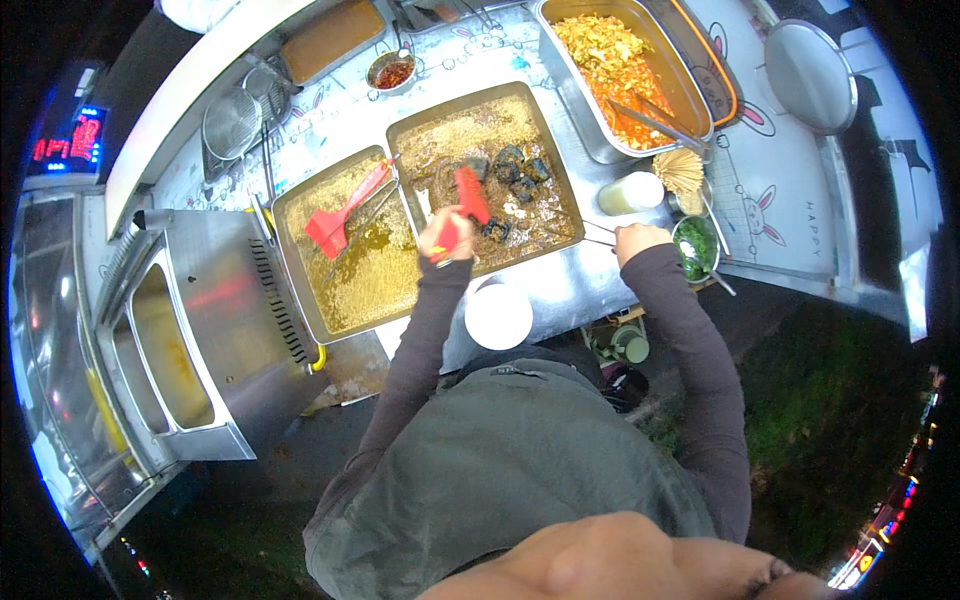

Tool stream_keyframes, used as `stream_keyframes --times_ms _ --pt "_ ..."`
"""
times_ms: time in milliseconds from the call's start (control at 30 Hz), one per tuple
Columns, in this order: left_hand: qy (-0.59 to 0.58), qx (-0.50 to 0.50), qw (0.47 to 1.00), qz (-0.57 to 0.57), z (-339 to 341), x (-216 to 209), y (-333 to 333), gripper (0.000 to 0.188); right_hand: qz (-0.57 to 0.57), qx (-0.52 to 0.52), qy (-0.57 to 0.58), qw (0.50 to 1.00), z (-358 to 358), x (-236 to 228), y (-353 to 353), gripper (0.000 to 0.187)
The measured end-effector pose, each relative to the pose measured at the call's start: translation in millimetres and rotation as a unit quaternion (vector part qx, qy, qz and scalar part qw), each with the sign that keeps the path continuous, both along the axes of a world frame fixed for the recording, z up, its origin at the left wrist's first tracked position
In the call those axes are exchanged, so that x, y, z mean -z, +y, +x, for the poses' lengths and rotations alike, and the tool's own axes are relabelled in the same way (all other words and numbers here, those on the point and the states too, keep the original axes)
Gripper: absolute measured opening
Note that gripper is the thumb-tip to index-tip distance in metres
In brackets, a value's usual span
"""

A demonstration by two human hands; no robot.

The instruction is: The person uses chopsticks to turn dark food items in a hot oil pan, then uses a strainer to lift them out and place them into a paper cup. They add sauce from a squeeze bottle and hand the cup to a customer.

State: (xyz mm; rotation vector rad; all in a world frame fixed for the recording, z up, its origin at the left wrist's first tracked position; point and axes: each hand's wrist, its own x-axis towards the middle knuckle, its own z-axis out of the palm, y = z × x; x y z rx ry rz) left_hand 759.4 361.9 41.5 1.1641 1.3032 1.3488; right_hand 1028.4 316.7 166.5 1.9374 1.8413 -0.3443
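Observation:
My left hand (445, 235) is closed round the handle of a red spatula (470, 195), whose wide head is over the right griddle pan (575, 215). Several black food chunks (522, 172) lie in that pan's brown, bubbling oil, beside the spatula. At the pan's right edge, my right hand (640, 240) grips a thin metal tool (597, 232) that reaches toward the pan; its kind is unclear. A white bowl (499, 314) stands near me, below the pan. In the left griddle pan (340, 330), a second red spatula (328, 232) rests in yellowish oil.
Beyond my right hand stand a pale bottle (632, 193), a bundle of wooden sticks (678, 172) and a bowl of chopped greens (697, 245). A deep steel tub (600, 150) holds shredded vegetables and tongs. Farther back are a sauce bowl (391, 72) and wire strainers (232, 125). A steel fryer (235, 330) is left.

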Motion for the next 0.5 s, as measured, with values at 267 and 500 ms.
stream_keyframes --times_ms 267,500 --pt "0.204 -0.058 0.976 -0.056 -54.5 28.3 9.5 0.014 0.024 -0.063 0.049 0.996 -24.0 -3.8 10.8 0.017" --pt "-0.080 -0.006 0.986 -0.143 -62.7 49.1 80.2 0.029 0.113 -0.031 -0.018 0.993 -11.2 -18.8 60.1 0.018"
